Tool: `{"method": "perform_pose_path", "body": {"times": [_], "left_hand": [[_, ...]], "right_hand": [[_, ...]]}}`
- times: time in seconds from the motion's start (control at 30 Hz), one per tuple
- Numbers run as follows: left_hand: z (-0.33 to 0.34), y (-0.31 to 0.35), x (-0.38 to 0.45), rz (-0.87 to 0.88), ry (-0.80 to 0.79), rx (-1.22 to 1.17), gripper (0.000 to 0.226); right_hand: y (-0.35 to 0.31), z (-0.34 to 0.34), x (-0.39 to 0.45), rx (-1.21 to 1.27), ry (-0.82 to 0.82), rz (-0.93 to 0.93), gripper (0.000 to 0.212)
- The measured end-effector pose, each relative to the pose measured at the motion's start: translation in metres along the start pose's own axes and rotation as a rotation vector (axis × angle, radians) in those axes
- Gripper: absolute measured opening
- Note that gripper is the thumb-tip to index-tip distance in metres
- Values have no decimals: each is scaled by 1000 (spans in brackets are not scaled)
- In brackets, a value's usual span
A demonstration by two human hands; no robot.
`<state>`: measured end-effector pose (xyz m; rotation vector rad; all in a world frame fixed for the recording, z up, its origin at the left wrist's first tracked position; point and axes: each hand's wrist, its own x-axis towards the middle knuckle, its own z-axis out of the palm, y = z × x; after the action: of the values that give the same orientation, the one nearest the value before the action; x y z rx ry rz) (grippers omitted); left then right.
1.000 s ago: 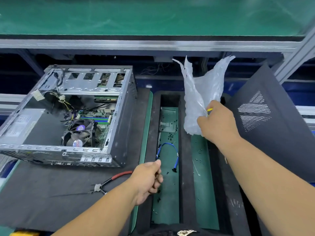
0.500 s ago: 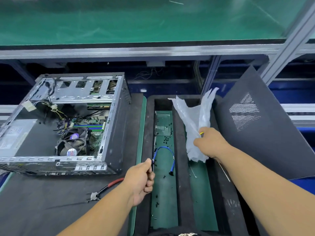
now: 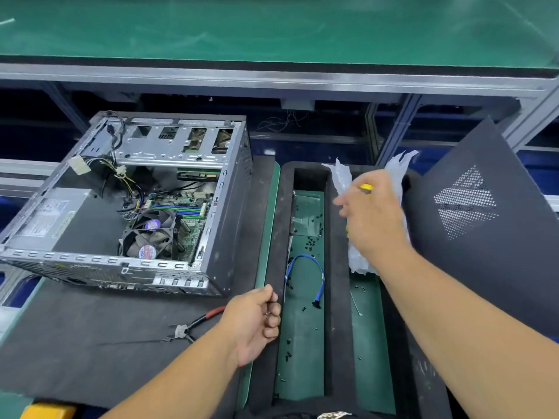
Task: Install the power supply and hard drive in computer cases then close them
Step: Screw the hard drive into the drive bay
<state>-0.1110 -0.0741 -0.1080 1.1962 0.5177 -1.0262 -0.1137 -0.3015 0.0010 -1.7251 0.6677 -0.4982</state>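
The open computer case (image 3: pixel 130 201) lies on its side on the dark mat (image 3: pixel 90 343), well left of both hands. The right hand (image 3: pixel 373 219) grasps a clear plastic bag (image 3: pixel 360 261) over the black tray (image 3: pixel 335 297). The left hand (image 3: pixel 254 322) is curled, pinching something tiny, beside the tray's left edge.

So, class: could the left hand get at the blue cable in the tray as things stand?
Probably yes: the left hand hovers beside the tray's rim, and the blue cable lies uncovered there. Its fingers are curled, though, perhaps round something small.
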Motion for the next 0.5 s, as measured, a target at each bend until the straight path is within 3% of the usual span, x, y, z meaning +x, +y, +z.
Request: {"method": "perform_pose_path", "body": {"times": [0.03, 0.1, 0.17, 0.33, 0.5], "left_hand": [[0, 1, -2, -6, -6, -20, 25], [0, 3, -5, -11, 2, -40, 29], [-3, 3, -8, -10, 19, -49, 33], [-14, 1, -14, -10, 28, -73, 30], [-17, -2, -20, -1, 20, -62, 22]], "right_hand": [[6, 9, 2, -97, -82, -11, 4], [24, 25, 1, -301, -197, -43, 11], [45, 37, -1, -433, -231, -48, 14], [81, 52, -13, -567, -335, 20, 15], [102, 52, -9, -534, -274, 98, 14]]}}
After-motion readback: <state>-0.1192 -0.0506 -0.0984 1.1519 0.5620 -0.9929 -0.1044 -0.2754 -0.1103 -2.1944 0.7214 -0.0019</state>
